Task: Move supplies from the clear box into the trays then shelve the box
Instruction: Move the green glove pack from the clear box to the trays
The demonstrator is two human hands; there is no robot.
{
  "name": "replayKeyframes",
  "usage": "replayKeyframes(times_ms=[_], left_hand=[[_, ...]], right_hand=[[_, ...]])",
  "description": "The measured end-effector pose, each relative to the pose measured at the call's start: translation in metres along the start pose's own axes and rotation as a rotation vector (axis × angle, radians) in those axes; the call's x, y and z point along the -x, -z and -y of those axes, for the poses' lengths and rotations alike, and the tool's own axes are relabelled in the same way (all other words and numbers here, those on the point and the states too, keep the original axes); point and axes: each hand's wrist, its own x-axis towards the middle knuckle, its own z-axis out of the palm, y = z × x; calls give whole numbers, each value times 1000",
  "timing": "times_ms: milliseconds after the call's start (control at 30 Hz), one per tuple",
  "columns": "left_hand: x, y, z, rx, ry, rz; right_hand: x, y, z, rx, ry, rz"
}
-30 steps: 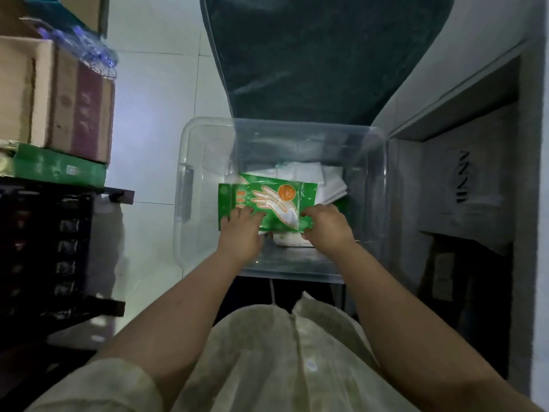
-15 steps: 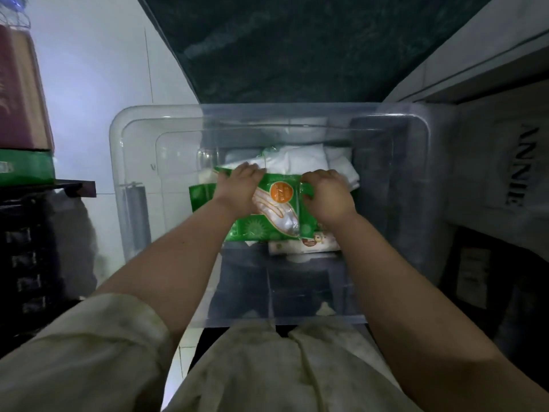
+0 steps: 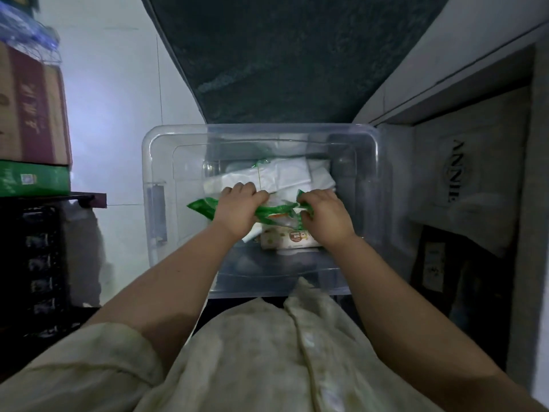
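**Green packet gathered up inside the clear box**

Head view, the only one: the clear box [image 3: 368, 144] sits in front of the person, and everything below is placed against it. Both hands are inside it, over its middle. The left hand [image 3: 237, 208] and the right hand [image 3: 325, 217] each grip one end of the green packet [image 3: 276, 211], fingers [image 3: 307, 200] curled tight around the plastic, so both are clenched on the same thing.

A second ago the packet was held flat, its printed face up toward the camera, near the box's near wall. Half a second ago the hands had shifted to its upper edge. Now it is squeezed into a narrow, crumpled band between the two fists, with a loose green end sticking out toward the box's left wall. The view has also closed in on the box.

Under the packet, toward the near wall, lies a small printed pack [image 3: 289, 240]; behind the hands, toward the far wall, sit white folded packs [image 3: 285, 173]. So the box is far from emptied (several supplies remain).

My reading: the packet is now bunched firmly enough to lift out, which would be an early transfer. No trays can be identified for certain here. Shelving the box is a long way off.
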Motion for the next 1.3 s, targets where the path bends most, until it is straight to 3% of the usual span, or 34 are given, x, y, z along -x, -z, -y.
replayKeyframes(times_ms=[267, 433, 633, 833, 1000, 1300], left_hand=[[35, 95, -43, -14, -124, -245], [63, 134, -56, 58, -221, -341], [135, 159, -104, 11, -525, -393], [219, 178, -196, 130, -810, -437], [302, 175, -301, 93, -1129, -510], [490, 65, -483, 125, -1540, -396]], right_hand=[[83, 74, 34, -28, -47, -442], [138, 74, 67, 45, -146, -587], [246, 44, 112, 113, -335, -786], [381, 24, 126, 161, -537, -959], [514, 11, 120, 149, -728, -1123], [756, -60, 106, 214, -1048, -1279]])
